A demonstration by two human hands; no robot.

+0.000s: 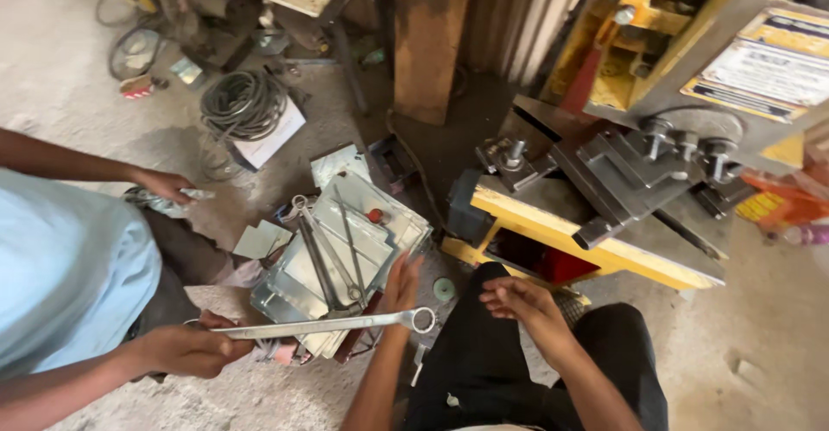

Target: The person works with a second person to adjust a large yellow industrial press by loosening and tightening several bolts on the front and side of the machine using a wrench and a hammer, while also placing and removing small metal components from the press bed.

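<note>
Reaching with left hand [400, 282], fingers spread wide, for the ring spanner [328, 323] just beside the fingertips, offered by a co-worker's hand [186, 349]; right hand [518, 301] loosely curled, empty, over the knee; next, likely closing round the ring end

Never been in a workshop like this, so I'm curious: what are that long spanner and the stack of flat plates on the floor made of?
The spanner, held out by a co-worker's hand, looks like bright polished steel: silvery, with a shiny ring end. The plates seem to be thin sheet metal, possibly galvanised: dull pale grey, sharp cut edges. The person's left hand reaches toward them.
</note>
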